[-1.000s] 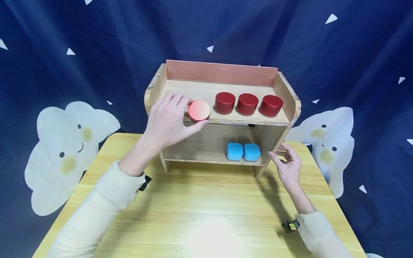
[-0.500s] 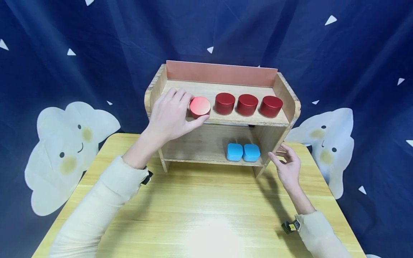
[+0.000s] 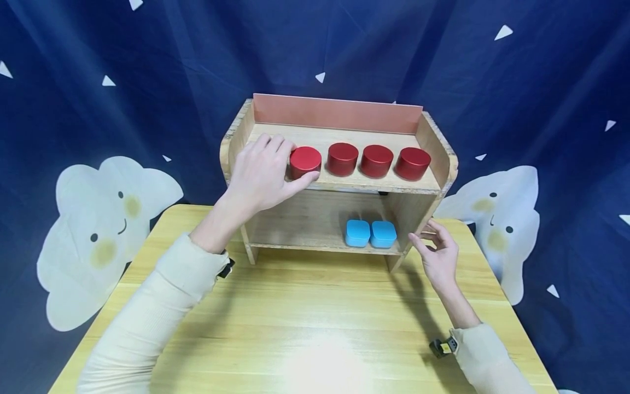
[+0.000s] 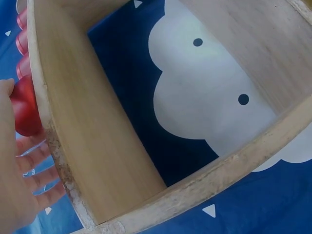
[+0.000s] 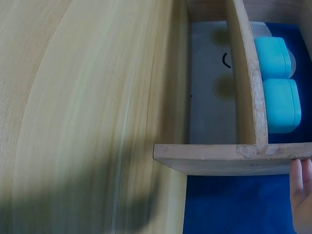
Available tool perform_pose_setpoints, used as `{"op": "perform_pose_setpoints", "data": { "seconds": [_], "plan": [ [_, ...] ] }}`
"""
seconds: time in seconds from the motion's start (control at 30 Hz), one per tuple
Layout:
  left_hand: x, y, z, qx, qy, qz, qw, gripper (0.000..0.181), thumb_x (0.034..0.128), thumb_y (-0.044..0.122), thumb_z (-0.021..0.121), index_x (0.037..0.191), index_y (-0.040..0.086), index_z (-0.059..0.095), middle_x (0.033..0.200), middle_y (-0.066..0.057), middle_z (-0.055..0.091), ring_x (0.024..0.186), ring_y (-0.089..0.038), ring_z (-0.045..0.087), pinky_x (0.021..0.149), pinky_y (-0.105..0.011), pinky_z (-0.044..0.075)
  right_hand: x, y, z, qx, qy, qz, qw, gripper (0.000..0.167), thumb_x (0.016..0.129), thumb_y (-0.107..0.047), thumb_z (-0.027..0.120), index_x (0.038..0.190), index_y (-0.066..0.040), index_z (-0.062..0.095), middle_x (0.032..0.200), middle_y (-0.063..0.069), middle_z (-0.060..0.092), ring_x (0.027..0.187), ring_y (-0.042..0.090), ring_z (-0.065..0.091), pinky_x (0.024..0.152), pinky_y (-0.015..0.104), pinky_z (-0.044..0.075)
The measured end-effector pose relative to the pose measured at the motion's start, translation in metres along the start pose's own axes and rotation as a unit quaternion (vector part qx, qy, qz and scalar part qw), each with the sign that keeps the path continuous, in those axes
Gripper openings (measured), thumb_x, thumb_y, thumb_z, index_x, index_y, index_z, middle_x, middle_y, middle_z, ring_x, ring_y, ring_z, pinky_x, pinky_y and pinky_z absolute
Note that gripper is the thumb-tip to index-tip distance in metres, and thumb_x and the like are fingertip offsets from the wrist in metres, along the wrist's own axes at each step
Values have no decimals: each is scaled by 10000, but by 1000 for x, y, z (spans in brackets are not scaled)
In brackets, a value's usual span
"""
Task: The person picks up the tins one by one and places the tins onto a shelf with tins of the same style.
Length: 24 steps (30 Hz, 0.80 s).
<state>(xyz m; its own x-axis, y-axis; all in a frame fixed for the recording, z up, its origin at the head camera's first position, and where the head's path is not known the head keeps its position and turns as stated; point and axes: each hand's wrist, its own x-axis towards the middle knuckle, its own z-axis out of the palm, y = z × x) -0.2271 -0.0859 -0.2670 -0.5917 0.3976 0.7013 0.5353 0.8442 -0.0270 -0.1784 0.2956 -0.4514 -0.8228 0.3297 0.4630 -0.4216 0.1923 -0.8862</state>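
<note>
My left hand [image 3: 261, 174] grips a round red tin [image 3: 305, 160] between thumb and fingers, at the front of the upper shelf, left of the other tins. In the left wrist view the same red tin [image 4: 25, 107] sits against the shelf's edge. Three more red tins stand to its right in a row: one [image 3: 342, 159], another [image 3: 377, 161] and the last [image 3: 413, 163]. My right hand [image 3: 439, 255] touches the right side panel of the wooden shelf [image 3: 315, 249] with its fingertips; in the right wrist view only some fingers [image 5: 298, 183] show at that panel.
Two blue square boxes, one [image 3: 357, 233] beside the other [image 3: 383, 235], stand at the right of the lower shelf. The shelf stands on a wooden table [image 3: 295, 306]. Behind hangs a dark blue curtain [image 3: 197, 71] with clouds and triangles.
My left hand has moved slightly up and away with the red tin, which tilted forward before and now stands level in line with the others. My right hand has stayed put.
</note>
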Motion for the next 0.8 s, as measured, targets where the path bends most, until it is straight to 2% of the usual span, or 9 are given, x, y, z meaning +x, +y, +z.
{"op": "perform_pose_setpoints", "data": {
  "seconds": [0.3,0.8],
  "plan": [
    [4,-2,5,54,-76,-25,10000,666,910,678,639,1045,29,698,959,-143,735,947,-367,649,753,-471,541,1,-1,0,15,13,-31,10000,466,850,177,743,1301,96,659,994,-162,738,839,-32,712,634,99,559],
    [12,-1,9,177,-587,-375,9974,650,952,667,583,1095,39,673,1043,-156,726,1017,-359,652,761,-485,563,1,-2,1,16,-3,4,10000,453,852,166,750,1291,108,657,987,-159,736,836,-30,713,627,96,556]
  ]
}}
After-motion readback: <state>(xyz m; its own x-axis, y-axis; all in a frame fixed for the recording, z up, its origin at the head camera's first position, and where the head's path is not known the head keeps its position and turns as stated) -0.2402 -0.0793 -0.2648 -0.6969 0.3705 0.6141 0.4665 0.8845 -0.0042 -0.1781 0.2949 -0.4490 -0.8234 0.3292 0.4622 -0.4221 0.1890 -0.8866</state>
